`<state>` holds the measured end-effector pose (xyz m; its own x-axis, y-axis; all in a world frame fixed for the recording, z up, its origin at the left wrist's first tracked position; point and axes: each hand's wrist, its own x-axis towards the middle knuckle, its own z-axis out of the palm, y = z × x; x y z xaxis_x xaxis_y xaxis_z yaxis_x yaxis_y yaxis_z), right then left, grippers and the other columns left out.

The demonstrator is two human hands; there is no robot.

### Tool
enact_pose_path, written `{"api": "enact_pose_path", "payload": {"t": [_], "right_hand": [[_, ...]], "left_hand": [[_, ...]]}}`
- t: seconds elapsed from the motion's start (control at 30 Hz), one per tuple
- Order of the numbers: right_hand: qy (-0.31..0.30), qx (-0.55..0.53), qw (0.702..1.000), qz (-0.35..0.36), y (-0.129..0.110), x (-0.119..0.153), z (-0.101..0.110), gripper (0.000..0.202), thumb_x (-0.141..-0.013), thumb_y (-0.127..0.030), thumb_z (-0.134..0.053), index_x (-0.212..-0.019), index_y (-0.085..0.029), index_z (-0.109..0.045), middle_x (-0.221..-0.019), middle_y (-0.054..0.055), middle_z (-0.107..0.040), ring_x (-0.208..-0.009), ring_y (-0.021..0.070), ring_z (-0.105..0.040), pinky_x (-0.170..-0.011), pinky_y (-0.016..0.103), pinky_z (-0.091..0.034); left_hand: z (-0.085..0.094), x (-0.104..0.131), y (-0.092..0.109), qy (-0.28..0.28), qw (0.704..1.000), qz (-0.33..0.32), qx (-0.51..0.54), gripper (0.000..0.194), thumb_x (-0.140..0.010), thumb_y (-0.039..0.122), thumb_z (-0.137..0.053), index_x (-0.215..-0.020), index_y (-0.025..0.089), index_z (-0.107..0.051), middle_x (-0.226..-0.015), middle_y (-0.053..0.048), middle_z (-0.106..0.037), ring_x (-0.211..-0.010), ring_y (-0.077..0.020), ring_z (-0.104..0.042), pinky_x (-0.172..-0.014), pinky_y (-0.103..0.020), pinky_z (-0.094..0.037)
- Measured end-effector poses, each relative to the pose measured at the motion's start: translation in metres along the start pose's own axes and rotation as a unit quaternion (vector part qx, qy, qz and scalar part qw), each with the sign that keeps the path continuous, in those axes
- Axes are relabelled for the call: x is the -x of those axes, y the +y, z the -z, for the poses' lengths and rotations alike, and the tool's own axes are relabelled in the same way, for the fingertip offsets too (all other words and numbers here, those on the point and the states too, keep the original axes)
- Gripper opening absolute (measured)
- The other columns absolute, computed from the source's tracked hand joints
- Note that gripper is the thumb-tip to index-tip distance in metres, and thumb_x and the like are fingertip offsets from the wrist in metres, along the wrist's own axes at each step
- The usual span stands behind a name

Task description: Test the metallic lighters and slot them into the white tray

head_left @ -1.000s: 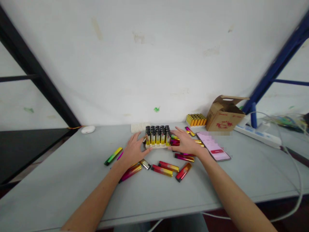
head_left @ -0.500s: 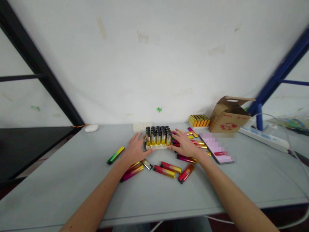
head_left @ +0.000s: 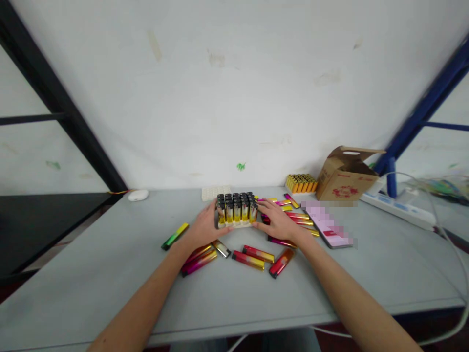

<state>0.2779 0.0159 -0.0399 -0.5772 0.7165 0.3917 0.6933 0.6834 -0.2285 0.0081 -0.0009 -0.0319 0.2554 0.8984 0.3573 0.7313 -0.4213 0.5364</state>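
Observation:
A pale rack (head_left: 237,225) filled with upright black-topped lighters (head_left: 237,208) stands on the grey table between my hands. My left hand (head_left: 205,226) grips the rack's left end, thumb along its front edge. On the right end, my right hand (head_left: 275,220) holds it in the same way. Loose red and yellow lighters (head_left: 248,260) lie in front of the rack. A green and yellow lighter (head_left: 175,236) and purple and yellow ones (head_left: 200,262) lie near my left forearm. More lighters (head_left: 297,215) are spread beside and partly under my right hand.
An empty white rack (head_left: 215,192) lies by the wall. At the back right are a rack of orange-yellow batteries or cylinders (head_left: 301,184), an open cardboard box (head_left: 344,178), a phone (head_left: 327,224) and a power strip (head_left: 399,210). A white case (head_left: 138,195) sits back left.
Both hands and the filled rack between them have shifted slightly to the left. More lighters show behind my right hand.

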Motion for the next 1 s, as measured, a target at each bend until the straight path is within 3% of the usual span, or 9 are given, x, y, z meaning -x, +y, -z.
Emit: {"api": "enact_pose_path", "payload": {"t": [0.1, 0.27, 0.47, 0.7, 0.83, 1.0], "right_hand": [[-0.013, 0.002, 1.000, 0.007, -0.004, -0.001, 0.001, 0.070, -0.086, -0.054, -0.054, -0.137, -0.007, -0.047, -0.137, 0.022, -0.051, -0.133, 0.0337, -0.041, -0.110, 0.051, -0.034], [-0.026, -0.007, 1.000, 0.005, -0.008, -0.002, 0.001, 0.070, -0.085, -0.050, -0.056, -0.138, -0.007, -0.045, -0.140, 0.020, -0.049, -0.134, 0.0335, -0.039, -0.111, 0.049, -0.032], [-0.033, 0.003, 0.999, -0.019, -0.005, 0.001, 0.001, 0.078, -0.080, -0.053, -0.060, -0.140, -0.007, -0.043, -0.141, 0.022, -0.047, -0.136, 0.0354, -0.035, -0.110, 0.052, -0.031], [-0.028, 0.001, 1.000, -0.008, -0.012, -0.002, 0.002, 0.046, -0.079, -0.049, -0.065, -0.109, -0.015, -0.069, -0.125, 0.016, -0.059, -0.133, 0.0329, -0.038, -0.110, 0.051, -0.031], [-0.011, 0.000, 1.000, -0.008, -0.014, -0.005, 0.001, 0.021, -0.083, -0.034, -0.062, -0.091, -0.019, -0.074, -0.123, 0.012, -0.061, -0.130, 0.0313, -0.040, -0.107, 0.050, -0.033], [-0.009, 0.017, 1.000, 0.000, -0.010, -0.005, 0.008, 0.020, -0.085, -0.032, -0.060, -0.086, -0.020, -0.075, -0.118, 0.011, -0.062, -0.126, 0.0306, -0.043, -0.105, 0.050, -0.035]], "left_hand": [[0.004, 0.000, 0.006, -0.033, 0.999, 0.039, 0.018, 0.101, -0.063, 0.048, -0.074, -0.143, 0.009, -0.026, -0.136, -0.021, -0.051, -0.125, -0.0339, -0.050, -0.106, -0.047, -0.038], [0.006, 0.000, 0.010, -0.039, 0.998, 0.036, 0.034, 0.090, -0.058, 0.046, -0.078, -0.134, 0.015, -0.041, -0.118, -0.013, -0.065, -0.114, -0.0320, -0.059, -0.099, -0.043, -0.046], [0.010, -0.002, 0.013, -0.031, 0.999, 0.041, 0.006, 0.101, -0.054, 0.046, -0.080, -0.139, 0.015, -0.035, -0.130, -0.015, -0.058, -0.120, -0.0329, -0.055, -0.103, -0.044, -0.042], [0.013, -0.001, 0.008, -0.038, 0.998, 0.044, 0.030, 0.103, -0.057, 0.048, -0.079, -0.142, 0.016, -0.029, -0.132, -0.013, -0.058, -0.120, -0.0314, -0.056, -0.103, -0.044, -0.043], [0.014, -0.001, 0.007, -0.036, 0.998, 0.049, 0.020, 0.100, -0.056, 0.049, -0.079, -0.139, 0.016, -0.034, -0.129, -0.012, -0.060, -0.117, -0.0313, -0.058, -0.100, -0.042, -0.045], [0.015, -0.001, 0.007, -0.037, 0.998, 0.048, -0.003, 0.097, -0.057, 0.050, -0.079, -0.137, 0.015, -0.036, -0.127, -0.012, -0.061, -0.115, -0.0314, -0.059, -0.099, -0.041, -0.046]]}}
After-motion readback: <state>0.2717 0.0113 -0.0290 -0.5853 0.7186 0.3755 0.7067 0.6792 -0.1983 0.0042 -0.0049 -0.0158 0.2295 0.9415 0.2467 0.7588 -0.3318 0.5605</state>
